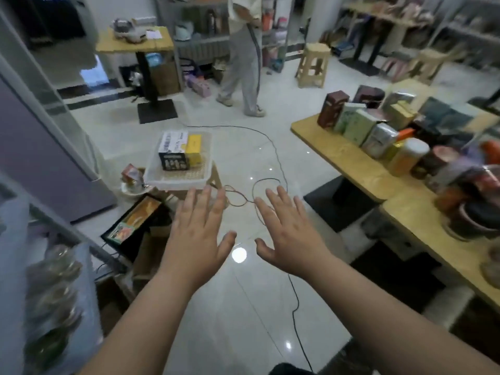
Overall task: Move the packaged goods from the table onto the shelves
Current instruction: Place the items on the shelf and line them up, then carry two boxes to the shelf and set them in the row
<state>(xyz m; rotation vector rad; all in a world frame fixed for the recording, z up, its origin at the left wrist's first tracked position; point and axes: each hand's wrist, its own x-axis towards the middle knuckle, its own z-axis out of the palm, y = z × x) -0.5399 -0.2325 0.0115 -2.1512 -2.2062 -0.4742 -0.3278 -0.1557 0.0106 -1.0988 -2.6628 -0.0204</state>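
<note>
My left hand and my right hand are stretched out over the tiled floor, fingers spread and straight, holding nothing. Several packaged goods, boxes, tins and jars, stand crowded on the wooden table at the right. A white basket on a small stool just beyond my left hand holds a black-and-white box and a yellow box. A shelf with blurred jars is at the near left.
A person stands at the back centre. Thin cables loop across the floor under my hands. A flat picture box leans by the stool. A wooden stool and further shelves are at the back.
</note>
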